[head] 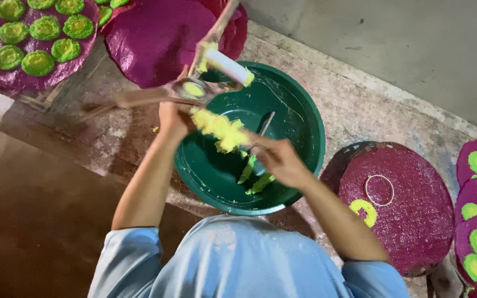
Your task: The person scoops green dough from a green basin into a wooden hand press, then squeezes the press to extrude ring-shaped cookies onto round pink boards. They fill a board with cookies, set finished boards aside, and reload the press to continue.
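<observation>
- One large round green basin sits on the floor in front of the person, smeared with yellow-green dough.
- Five purple round mats show: two at upper left, three at right; the nearest right one carries one dough ring and a thin hoop.
- One hinged wooden press is held over the basin, long handles running left and up-right.
- One clump of yellow dough hangs beneath it.
- Left hand: fingers wrapped round the press.
- Right hand: fingers closed on a stick at the dough.
</observation>
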A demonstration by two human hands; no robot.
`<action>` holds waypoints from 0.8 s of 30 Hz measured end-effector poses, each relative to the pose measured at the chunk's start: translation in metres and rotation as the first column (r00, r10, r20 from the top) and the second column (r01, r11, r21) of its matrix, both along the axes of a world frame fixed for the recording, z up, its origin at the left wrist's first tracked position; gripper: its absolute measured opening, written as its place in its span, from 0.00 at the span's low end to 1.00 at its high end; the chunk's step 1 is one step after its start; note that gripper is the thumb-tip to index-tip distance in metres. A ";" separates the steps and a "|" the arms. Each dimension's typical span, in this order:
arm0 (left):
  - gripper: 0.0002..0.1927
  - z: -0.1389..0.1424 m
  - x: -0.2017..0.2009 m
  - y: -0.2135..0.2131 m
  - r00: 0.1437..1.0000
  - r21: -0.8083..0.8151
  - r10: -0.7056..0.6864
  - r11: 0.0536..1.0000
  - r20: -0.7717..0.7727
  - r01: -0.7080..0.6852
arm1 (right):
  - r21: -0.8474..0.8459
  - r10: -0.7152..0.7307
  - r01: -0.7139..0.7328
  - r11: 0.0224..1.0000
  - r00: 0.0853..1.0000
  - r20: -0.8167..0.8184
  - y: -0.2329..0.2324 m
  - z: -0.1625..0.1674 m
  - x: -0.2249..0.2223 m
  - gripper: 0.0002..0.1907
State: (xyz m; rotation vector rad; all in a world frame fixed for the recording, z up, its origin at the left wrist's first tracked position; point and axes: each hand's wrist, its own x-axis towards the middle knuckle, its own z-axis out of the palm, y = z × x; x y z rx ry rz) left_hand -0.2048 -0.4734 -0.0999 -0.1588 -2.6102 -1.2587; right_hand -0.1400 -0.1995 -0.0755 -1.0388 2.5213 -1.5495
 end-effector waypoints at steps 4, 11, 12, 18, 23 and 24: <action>0.26 -0.001 0.004 -0.033 0.872 0.672 -0.412 0.728 0.266 0.138 | 0.319 -0.361 0.333 0.887 0.932 0.033 0.035 0.069 -0.046 0.25; 0.19 0.003 0.053 -0.030 0.794 0.943 -0.601 0.308 0.091 0.125 | 0.406 -0.120 0.183 0.895 0.977 -0.178 0.047 0.080 -0.084 0.23; 0.19 0.005 0.056 -0.023 0.816 0.967 -0.576 0.234 0.052 0.103 | 0.306 -0.135 0.162 0.938 0.985 -0.108 0.045 0.065 -0.084 0.22; 0.18 0.010 0.041 0.017 0.923 0.981 -0.377 0.193 0.079 -0.006 | -0.073 -0.135 0.154 0.985 0.968 0.210 0.006 -0.017 -0.069 0.20; 0.15 -0.007 0.022 0.029 0.949 0.930 -0.287 0.366 0.129 -0.016 | -0.255 -0.056 0.183 0.950 0.898 0.437 -0.019 -0.029 -0.056 0.25; 0.14 -0.011 0.019 0.026 0.949 0.908 -0.276 0.419 0.150 -0.021 | -0.195 -0.066 0.157 0.968 0.912 0.405 -0.016 -0.026 -0.056 0.25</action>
